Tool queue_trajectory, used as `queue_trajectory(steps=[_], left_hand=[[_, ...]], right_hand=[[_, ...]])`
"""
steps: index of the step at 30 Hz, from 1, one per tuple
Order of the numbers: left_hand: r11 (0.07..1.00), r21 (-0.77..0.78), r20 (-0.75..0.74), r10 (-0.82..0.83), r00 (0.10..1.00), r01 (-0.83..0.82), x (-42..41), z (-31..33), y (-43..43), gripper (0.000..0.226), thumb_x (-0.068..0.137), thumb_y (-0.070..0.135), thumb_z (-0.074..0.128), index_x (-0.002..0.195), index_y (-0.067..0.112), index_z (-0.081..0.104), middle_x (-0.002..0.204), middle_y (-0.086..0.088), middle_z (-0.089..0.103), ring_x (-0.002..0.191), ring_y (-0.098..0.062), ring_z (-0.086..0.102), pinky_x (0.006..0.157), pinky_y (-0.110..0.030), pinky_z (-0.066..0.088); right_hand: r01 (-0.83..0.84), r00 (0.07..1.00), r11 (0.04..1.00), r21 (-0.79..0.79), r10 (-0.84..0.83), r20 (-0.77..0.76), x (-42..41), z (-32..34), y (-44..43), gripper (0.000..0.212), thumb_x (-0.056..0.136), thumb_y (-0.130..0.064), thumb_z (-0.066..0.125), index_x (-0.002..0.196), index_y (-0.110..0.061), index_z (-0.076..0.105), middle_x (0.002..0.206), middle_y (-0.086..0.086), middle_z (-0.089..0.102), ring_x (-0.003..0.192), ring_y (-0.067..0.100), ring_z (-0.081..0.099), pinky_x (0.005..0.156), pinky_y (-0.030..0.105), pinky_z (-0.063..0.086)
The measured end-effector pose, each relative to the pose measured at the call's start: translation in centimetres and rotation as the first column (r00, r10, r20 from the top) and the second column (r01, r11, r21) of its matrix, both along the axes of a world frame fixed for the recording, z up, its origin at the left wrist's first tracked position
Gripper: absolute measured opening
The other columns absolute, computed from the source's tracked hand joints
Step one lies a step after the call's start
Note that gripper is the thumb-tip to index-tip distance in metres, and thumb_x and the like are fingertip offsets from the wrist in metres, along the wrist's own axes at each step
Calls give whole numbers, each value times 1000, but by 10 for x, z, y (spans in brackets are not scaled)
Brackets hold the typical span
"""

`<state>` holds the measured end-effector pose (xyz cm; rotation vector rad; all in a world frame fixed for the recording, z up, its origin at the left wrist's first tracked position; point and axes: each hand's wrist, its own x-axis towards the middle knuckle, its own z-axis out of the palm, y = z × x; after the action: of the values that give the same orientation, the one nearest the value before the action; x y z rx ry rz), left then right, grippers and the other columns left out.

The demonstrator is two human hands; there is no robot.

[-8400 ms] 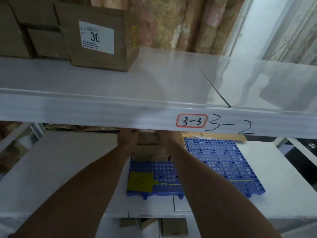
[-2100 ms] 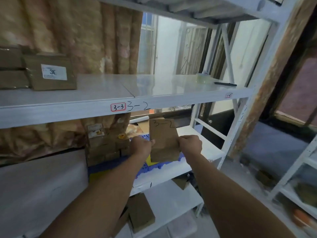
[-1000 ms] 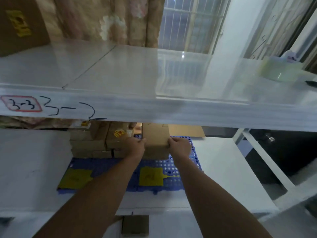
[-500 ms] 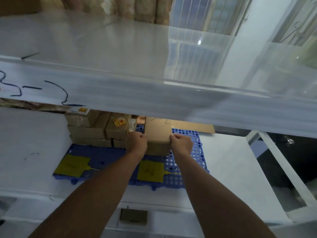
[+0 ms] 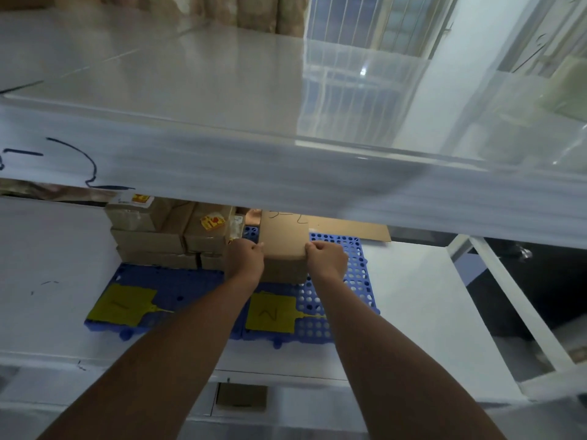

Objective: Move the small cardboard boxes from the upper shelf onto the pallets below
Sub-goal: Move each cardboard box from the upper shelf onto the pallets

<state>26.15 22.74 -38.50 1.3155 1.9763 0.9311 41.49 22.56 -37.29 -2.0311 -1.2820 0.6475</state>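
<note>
A box (image 5: 283,246) is held between the left hand (image 5: 244,260) and right hand (image 5: 326,261), at the back of the right pallet (image 5: 343,300). Several boxes (image 5: 165,236) are already stacked on the left pallet (image 5: 152,281) (others may be left above).

Left hand (image 5: 244,261) and right hand (image 5: 327,260) grip cardboard box (image 5: 283,239) sides, box on right blue pallet (image 5: 343,290), beside stacked boxes (image 5: 165,236).

A plain brown cardboard box (image 5: 283,241) sat on the right blue pallet (image 5: 355,281) — beside stacked boxes (image 5: 165,236) on the left pallet (image 5: 158,277).
</note>
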Motion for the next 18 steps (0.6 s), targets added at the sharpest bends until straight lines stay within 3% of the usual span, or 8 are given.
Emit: queue_trajectory(steps=[2,5,8,10,13,15,18], left_hand=[[1000,16,-17,0,1000,0,-1,-1,0,53,99,25,59,50,18,40,48,2,38,45,-15,39,59,-31,38],[999,48,-31,-4,1000,5,1,3,-1,53,99,26,59,50,17,41,48,2,39,47,-16,41,59,-31,40],[993,113,-50,-13,999,18,-1,13,-4,47,100,27,56,59,5,60,47,-1,43,47,-17,45,53,-27,33],[984,171,-120,-34,992,55,-5,26,-12,45,100,30,54,66,1,63,56,-12,56,53,-24,53,51,-27,31],[964,203,-310,-103,945,172,-20,50,-27,34,100,33,51,89,10,73,86,-13,70,75,-28,62,61,-33,44],[943,210,-426,-152,892,260,-37,63,-38,37,99,38,47,98,10,71,93,-12,69,86,-31,64,68,-35,47],[931,164,-619,-160,769,325,-74,85,-52,49,92,50,37,121,18,61,113,-11,65,102,-32,61,77,-37,49]], right_hand=[[-5,1000,1000,-10,5,15,1,-2,2,28,101,-30,55,105,-15,79,93,3,74,71,11,56,66,24,41],[-19,995,1000,-1,19,100,1,0,-1,36,104,-30,48,96,-11,78,82,2,69,67,11,55,63,25,38],[-75,956,997,28,64,285,-3,13,-11,40,106,-30,40,96,-11,73,84,4,67,72,16,56,65,28,38],[-147,910,989,20,127,395,-12,26,-19,40,106,-32,34,98,-12,68,86,4,64,78,22,60,65,32,43],[-321,821,947,-17,287,493,-32,41,-30,39,105,-39,36,127,-14,57,124,7,63,114,27,60,92,41,49],[-406,728,912,-53,358,585,-48,51,-39,50,105,-43,33,144,-15,44,149,6,47,138,26,42,111,42,36],[-462,657,881,-100,416,629,-75,73,-57,58,104,-46,28,156,-19,27,164,4,24,151,25,19,121,43,19]])
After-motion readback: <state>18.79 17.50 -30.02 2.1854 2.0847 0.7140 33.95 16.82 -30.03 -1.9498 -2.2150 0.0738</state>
